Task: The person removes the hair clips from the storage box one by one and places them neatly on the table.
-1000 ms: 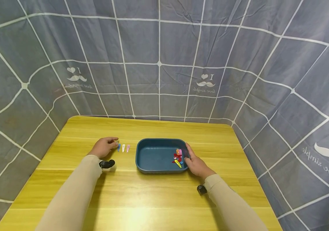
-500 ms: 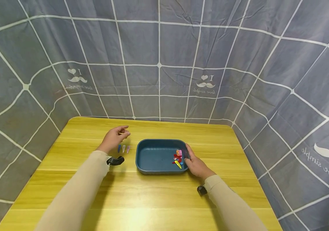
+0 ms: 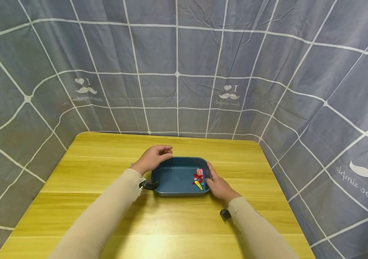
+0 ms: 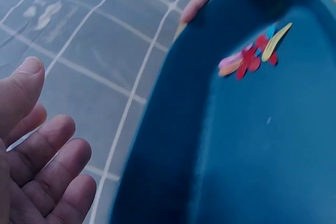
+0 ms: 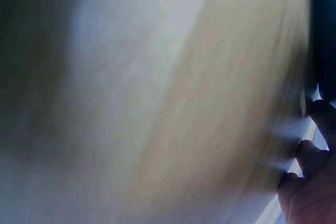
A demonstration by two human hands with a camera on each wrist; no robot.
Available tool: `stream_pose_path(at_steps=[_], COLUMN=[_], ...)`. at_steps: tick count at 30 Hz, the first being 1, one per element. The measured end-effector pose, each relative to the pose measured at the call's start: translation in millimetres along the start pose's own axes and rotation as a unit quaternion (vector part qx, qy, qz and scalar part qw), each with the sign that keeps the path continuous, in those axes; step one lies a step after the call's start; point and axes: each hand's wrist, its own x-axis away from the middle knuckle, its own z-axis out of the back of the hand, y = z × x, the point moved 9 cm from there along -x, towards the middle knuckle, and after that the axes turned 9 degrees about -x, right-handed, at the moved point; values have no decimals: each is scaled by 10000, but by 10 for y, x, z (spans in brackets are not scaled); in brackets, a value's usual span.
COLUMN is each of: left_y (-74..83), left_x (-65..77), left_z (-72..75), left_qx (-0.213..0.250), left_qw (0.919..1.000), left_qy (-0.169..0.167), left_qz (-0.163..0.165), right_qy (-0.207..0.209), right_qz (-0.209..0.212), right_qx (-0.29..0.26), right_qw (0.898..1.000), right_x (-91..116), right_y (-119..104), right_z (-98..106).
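My left hand (image 3: 153, 158) is over the left back corner of a dark blue tray (image 3: 179, 195). In the left wrist view that hand (image 4: 44, 166) has loosely bent fingers, and nothing shows between them. My right hand (image 3: 220, 185) grips the tray's right wall, thumb inside and fingers outside. Against the right end inside the tray lies a small pile of snap hair clips (image 4: 252, 59): red, pink, orange, blue and a yellow hair clip (image 3: 198, 185). The row of clips on the table is mostly hidden by my left hand and wrist.
The tray stands on a yellow wood-grain table (image 3: 184, 223). A grey curtain (image 3: 158, 90) with white grid lines surrounds the table's back and sides. The right wrist view is blurred, with the right hand's fingers (image 5: 310, 161) at its edge.
My left hand has left the blue, white and pink clips on the table and moved right to the tray's back left corner. My right hand stays on the tray.
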Motion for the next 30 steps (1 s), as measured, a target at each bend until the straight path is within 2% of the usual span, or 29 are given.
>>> stream_pose_path(at_steps=[7, 14, 18, 23, 30], left_y=[204, 299, 330, 317, 174], left_x=[-129, -287, -345, -417, -528], left_z=[-382, -754, -903, -1048, -1235], left_qx=[-139, -288, -462, -701, -1117], left_qw=[9989, 9951, 9920, 9885, 9824], left_qy=[-420, -926, -1163, -1332, -1497], left_qz=[-159, -196, -149, -123, -54], right_qy=[8, -53, -94, -89, -95], right_qz=[0, -44, -72, -5, 101], right_qx=[-13, -69, -3, 73, 80], right_qw=[10000, 10000, 9999, 9999, 9999], right_x=[-7, -21, -25, -21, -11], right_y=[-13, -11, 7, 11, -18], right_z=[-1, -18, -25, -13, -11])
